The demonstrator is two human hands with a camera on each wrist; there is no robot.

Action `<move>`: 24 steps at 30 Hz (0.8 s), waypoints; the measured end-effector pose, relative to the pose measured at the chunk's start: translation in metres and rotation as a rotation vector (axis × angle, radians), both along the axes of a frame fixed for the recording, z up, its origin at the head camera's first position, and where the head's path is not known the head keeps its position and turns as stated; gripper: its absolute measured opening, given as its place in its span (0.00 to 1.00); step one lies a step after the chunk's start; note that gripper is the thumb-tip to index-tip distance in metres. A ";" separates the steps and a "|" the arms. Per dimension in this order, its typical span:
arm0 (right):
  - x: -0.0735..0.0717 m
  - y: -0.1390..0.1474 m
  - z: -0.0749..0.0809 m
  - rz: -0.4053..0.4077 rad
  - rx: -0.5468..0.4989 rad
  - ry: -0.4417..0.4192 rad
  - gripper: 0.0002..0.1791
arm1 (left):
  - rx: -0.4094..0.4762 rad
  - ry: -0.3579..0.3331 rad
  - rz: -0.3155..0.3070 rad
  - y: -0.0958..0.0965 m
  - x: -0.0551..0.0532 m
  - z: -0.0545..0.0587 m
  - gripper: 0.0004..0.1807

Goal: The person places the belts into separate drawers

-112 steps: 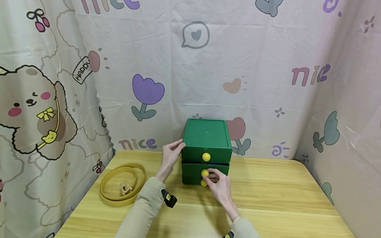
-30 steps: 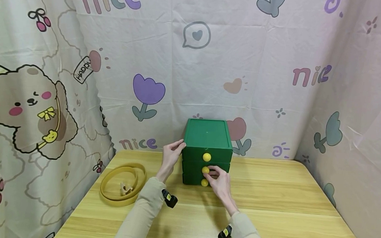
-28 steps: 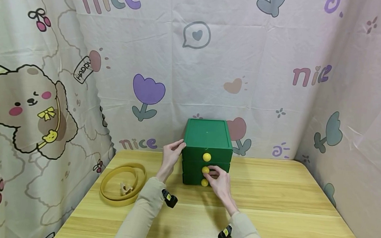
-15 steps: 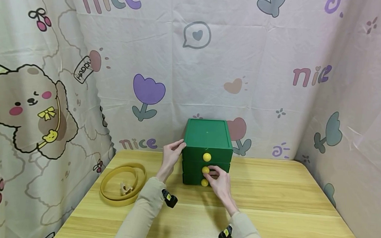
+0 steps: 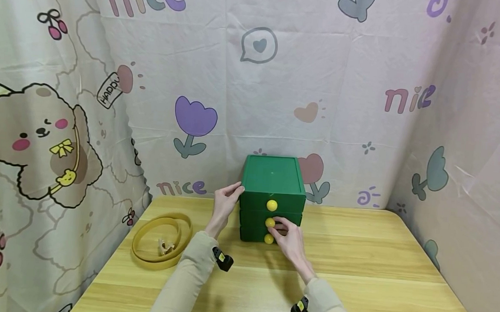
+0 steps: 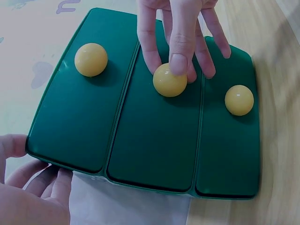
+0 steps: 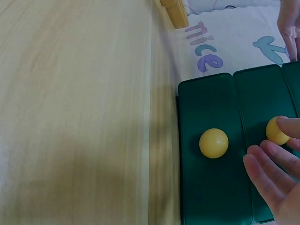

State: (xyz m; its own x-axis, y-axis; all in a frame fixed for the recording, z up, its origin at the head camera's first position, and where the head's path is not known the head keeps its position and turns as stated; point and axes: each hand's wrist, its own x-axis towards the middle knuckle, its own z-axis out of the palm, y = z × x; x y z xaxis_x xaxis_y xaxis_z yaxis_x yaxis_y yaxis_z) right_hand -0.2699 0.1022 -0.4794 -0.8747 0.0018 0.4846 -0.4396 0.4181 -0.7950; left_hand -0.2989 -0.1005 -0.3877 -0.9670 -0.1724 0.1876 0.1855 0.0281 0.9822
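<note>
A green drawer cabinet (image 5: 272, 173) with three drawers stands near the back of the table, each drawer front bearing a round yellow knob. Thumb and fingers of my right hand (image 5: 290, 239) pinch the middle drawer knob (image 6: 169, 80). The middle drawer sits level with the others. At the cabinet's upper left front corner, my left hand (image 5: 224, 205) rests its fingertips against the side, the thumb touching the corner. The top knob (image 6: 91, 60) and the bottom knob (image 7: 213, 143) are untouched. Nothing inside the drawers can be seen.
A coiled yellow band (image 5: 140, 259) lies on the left of the wooden table (image 5: 366, 294). Within its loop is a small pale object (image 5: 165, 247), too small to identify. Printed curtains (image 5: 257, 95) hang behind and at both sides.
The middle drawer stood slightly out, with a gap above it; it has moved back flush with the front, my right hand staying on its knob. During the last second almost nothing has moved.
</note>
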 end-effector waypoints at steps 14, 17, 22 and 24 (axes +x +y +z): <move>0.005 0.016 0.010 -0.031 -0.031 0.012 0.13 | -0.022 0.009 -0.024 -0.001 0.004 0.000 0.23; 0.004 0.023 0.012 -0.062 -0.042 0.030 0.11 | -0.037 0.026 -0.024 0.000 0.005 -0.001 0.24; 0.004 0.034 0.021 -0.082 -0.117 0.056 0.09 | -0.059 0.056 0.001 -0.001 0.010 -0.002 0.24; 0.004 0.038 0.025 -0.072 -0.165 0.064 0.08 | -0.061 0.071 0.023 -0.002 0.014 -0.002 0.24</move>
